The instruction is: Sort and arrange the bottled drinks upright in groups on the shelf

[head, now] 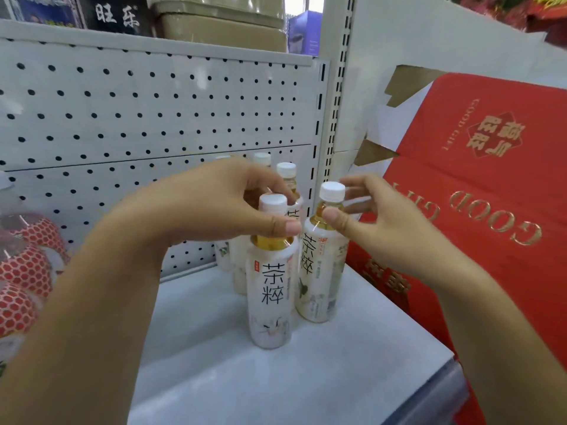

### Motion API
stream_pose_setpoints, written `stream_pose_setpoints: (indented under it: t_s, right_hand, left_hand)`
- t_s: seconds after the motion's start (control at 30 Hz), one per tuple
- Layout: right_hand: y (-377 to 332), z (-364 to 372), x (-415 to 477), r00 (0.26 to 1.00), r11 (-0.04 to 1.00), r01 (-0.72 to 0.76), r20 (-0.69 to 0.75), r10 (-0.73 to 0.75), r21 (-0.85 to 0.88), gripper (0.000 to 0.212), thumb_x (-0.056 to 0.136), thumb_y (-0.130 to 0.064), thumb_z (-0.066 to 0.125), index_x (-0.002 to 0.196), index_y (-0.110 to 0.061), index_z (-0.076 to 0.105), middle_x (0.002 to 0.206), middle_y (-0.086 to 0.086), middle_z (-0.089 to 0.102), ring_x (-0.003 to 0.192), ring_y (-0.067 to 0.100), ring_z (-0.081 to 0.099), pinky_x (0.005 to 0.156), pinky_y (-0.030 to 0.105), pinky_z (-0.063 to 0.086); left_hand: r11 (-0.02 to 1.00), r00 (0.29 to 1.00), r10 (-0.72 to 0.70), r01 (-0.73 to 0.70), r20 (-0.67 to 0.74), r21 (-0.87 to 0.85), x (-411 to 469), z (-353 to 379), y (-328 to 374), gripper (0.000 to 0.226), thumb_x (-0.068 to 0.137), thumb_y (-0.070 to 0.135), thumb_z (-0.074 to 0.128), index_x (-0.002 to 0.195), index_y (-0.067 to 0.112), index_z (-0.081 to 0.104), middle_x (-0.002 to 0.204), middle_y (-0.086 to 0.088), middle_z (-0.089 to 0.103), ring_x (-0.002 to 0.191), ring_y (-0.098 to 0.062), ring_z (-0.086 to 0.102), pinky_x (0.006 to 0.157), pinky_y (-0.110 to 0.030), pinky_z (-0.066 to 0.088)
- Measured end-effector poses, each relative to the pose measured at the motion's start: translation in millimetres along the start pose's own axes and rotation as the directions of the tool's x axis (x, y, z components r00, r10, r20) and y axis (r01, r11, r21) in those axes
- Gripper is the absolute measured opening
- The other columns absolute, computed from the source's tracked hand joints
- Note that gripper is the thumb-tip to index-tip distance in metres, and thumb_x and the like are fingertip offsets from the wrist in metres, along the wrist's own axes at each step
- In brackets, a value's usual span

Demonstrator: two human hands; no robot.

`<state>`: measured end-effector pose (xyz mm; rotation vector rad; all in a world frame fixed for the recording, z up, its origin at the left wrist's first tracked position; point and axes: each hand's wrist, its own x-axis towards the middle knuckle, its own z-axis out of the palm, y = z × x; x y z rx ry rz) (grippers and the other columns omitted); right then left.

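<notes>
- The left hand [221,207] reaches in from 7 o'clock. Its thumb and curled fingers pinch the neck of the front tea bottle [270,280], just under the white cap.
- The front tea bottle stands upright on the white shelf [214,357], near the centre of the view. It has amber liquid at the shoulder and a pale label with large black characters.
- The right hand [383,231] comes in from 4 o'clock. Its thumb is on the neck of the right tea bottle [319,271], with the fingers loosely curved and blurred behind the cap.
- The right tea bottle is upright, just beside the front one at its 2 o'clock.
- The rear bottles [286,171], also white-capped, stand behind this pair toward 12 o'clock, against the pegboard panel [138,118]. The left hand partly hides them.
- A red gift box [478,194] with gold lettering leans at 3 o'clock, close to the right tea bottle.
- Red-and-white netted packages [24,268] sit at 9 o'clock.
- Cardboard boxes [221,29] rest on the upper shelf at 12 o'clock.
</notes>
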<state>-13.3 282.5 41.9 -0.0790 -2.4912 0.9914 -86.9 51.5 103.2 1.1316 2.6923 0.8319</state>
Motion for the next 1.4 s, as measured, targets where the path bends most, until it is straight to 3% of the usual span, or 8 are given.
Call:
stream_pose_setpoints:
  t_s: [0.17, 0.4, 0.53, 0.7, 0.8, 0.97, 1.27, 1.4]
  right_hand:
    - [23.7, 29.0, -24.4, 0.98, 0.976, -0.186, -0.044, 0.192, 0.115, 0.087, 0.054, -0.078, 0.072, 0.122, -0.035, 0.041, 0.113, -0.016, 0.056, 0.105, 0.001, 0.059, 0.085, 0.027, 0.051]
    - [40.1, 62.0, -32.2, 0.993, 0.948, -0.115, 0.027, 0.112, 0.296, 0.05, 0.088, -0.037, 0.076, 0.128, -0.031, 0.047, 0.119, -0.021, 0.063, 0.113, -0.003, 0.059, 0.095, 0.033, 0.056]
    - [44.2, 59.3, -29.4, 0.99, 0.93, -0.112, 0.115, 0.076, 0.35, 0.054, 0.094, -0.031, 0.069, 0.138, -0.032, 0.038, 0.128, -0.025, 0.056, 0.122, -0.007, 0.053, 0.103, 0.025, 0.049]
    - [51.7, 64.5, -36.4, 0.992, 0.944, -0.121, 0.081, 0.101, 0.307, 0.065, 0.083, -0.04, 0.079, 0.136, -0.04, 0.04, 0.126, -0.022, 0.056, 0.112, -0.007, 0.058, 0.092, 0.028, 0.056]
    - [52.6, 67.2, -34.6, 0.996, 0.967, -0.085, 0.027, 0.08, 0.242, 0.061, 0.088, -0.034, 0.076, 0.141, -0.033, 0.046, 0.127, -0.009, 0.059, 0.112, 0.002, 0.058, 0.077, 0.012, 0.053]
    - [54.5, 71.6, -28.6, 0.998, 0.964, -0.062, 0.029, 0.057, 0.257, 0.058, 0.094, -0.019, 0.07, 0.142, -0.031, 0.039, 0.117, -0.021, 0.058, 0.108, -0.002, 0.057, 0.069, -0.002, 0.044]
    - [50.8, 84.0, -19.8, 0.997, 0.97, -0.068, 0.047, 0.059, 0.233, 0.054, 0.1, -0.014, 0.06, 0.146, -0.031, 0.038, 0.128, -0.012, 0.06, 0.11, 0.0, 0.055, 0.087, 0.014, 0.048]
    - [36.1, 89.5, -31.3, 0.995, 0.97, -0.093, 0.049, 0.084, 0.226, 0.066, 0.102, -0.019, 0.057, 0.156, -0.035, 0.022, 0.135, -0.013, 0.055, 0.11, -0.002, 0.05, 0.083, 0.007, 0.041]
  left_hand:
    - [0.988, 0.976, -0.076, 0.102, -0.205, 0.116, 5.3, 20.1, 8.9, 0.035, 0.069, 0.062, 0.079, 0.09, 0.035, 0.072, 0.084, 0.012, 0.07, 0.078, -0.01, 0.065, 0.073, -0.033, 0.056]
    - [0.957, 0.878, -0.077, 0.197, -0.471, 0.21, 7.5, 39.8, 16.5, 0.045, 0.072, 0.066, 0.076, 0.069, 0.022, 0.066, 0.065, 0.005, 0.063, 0.065, -0.012, 0.06, 0.058, -0.031, 0.048]
    - [0.972, 0.797, 0.011, 0.134, -0.603, 0.194, 8.6, 67.0, 7.0, 0.037, 0.085, 0.058, 0.067, 0.098, 0.024, 0.066, 0.09, 0.006, 0.063, 0.085, -0.016, 0.06, 0.07, -0.035, 0.048]
    - [0.99, 0.834, -0.105, 0.141, -0.542, 0.024, -24.6, 107.2, -15.3, 0.078, 0.079, 0.059, 0.07, 0.144, 0.031, 0.036, 0.134, 0.01, 0.049, 0.126, -0.012, 0.047, 0.102, -0.037, 0.045]
    - [0.98, 0.856, -0.197, 0.187, -0.478, -0.069, -33.5, 138.0, -30.4, 0.078, 0.078, 0.05, 0.079, 0.14, 0.037, 0.034, 0.134, 0.014, 0.051, 0.122, -0.009, 0.054, 0.097, -0.04, 0.055]
    - [0.968, 0.814, -0.245, 0.239, -0.526, -0.081, -23.1, 165.0, -43.9, 0.064, 0.083, 0.047, 0.075, 0.131, 0.032, 0.035, 0.13, 0.011, 0.055, 0.114, -0.01, 0.059, 0.087, -0.035, 0.058]
    - [0.956, 0.791, -0.275, 0.288, -0.546, -0.065, -15.9, 162.9, -51.4, 0.07, 0.085, 0.052, 0.071, 0.135, 0.029, 0.028, 0.134, 0.006, 0.051, 0.117, -0.014, 0.056, 0.088, -0.036, 0.057]
    - [0.95, 0.813, -0.278, 0.311, -0.511, -0.023, -34.0, 154.5, -50.5, 0.073, 0.09, 0.049, 0.066, 0.145, 0.024, 0.025, 0.144, 0.003, 0.044, 0.127, -0.017, 0.049, 0.093, -0.032, 0.048]
